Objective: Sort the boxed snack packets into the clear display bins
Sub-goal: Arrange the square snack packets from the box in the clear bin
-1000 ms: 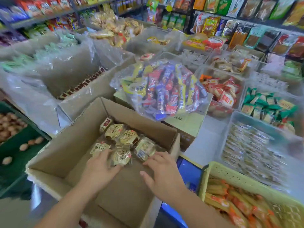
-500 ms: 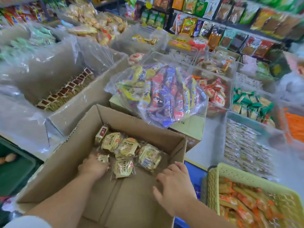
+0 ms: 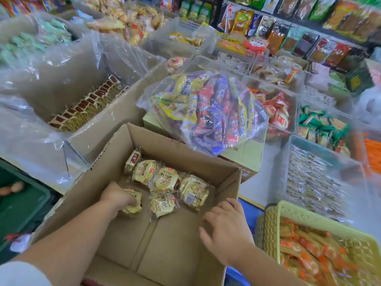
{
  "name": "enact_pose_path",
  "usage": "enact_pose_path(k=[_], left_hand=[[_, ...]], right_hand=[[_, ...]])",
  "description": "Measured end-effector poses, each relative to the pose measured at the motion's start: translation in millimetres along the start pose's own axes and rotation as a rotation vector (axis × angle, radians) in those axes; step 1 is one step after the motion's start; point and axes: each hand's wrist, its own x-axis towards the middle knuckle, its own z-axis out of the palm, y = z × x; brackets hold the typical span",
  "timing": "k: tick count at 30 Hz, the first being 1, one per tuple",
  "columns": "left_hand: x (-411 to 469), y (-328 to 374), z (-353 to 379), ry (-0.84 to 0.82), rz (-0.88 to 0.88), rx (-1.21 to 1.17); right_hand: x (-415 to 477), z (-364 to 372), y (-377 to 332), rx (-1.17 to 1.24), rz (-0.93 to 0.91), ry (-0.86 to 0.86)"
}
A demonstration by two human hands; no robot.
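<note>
Off to the left, a plastic-lined carton holds a row of red-topped packets. Beside it, the open cardboard box holds yellow snack packets lying flat, faces up, clustered at its far end. The left hand grips one, fingers curled round it; its long axis is hidden. The right hand rests at the box's right wall, fingers loosely bent, empty. Further right, a clear bin holds small wrapped pieces.

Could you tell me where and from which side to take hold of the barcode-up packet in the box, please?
Probably pinch the barcode-up packet across its near right edge, coming down from the right with the right hand: it lies flat on the cardboard box floor, its left side crowded by a neighbouring packet, its right side bare. The left hand grips another packet.
</note>
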Motion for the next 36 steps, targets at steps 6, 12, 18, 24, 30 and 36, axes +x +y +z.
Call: enact_pose_path(k=[6, 12, 18, 24, 30, 36], left_hand=[[-16, 12, -4, -0.293, 0.011, -0.108], [-29, 21, 51, -0.249, 0.013, -0.244], [-36, 21, 83, -0.139, -0.009, -0.281], [-37, 19, 91, -0.058, -0.073, -0.200], [-36, 19, 88, -0.191, -0.102, -0.260], [-43, 17, 71, -0.225, -0.058, -0.229]], right_hand=[[2, 3, -1, 0.005, 0.002, 0.025], [1, 2, -1, 0.005, 0.011, 0.003], [1, 2, -1, 0.008, 0.016, 0.001], [0, 0, -2, 0.005, 0.012, -0.017], [1, -3, -3, -0.002, 0.016, -0.036], [1, -3, -1, -0.029, 0.017, -0.058]])
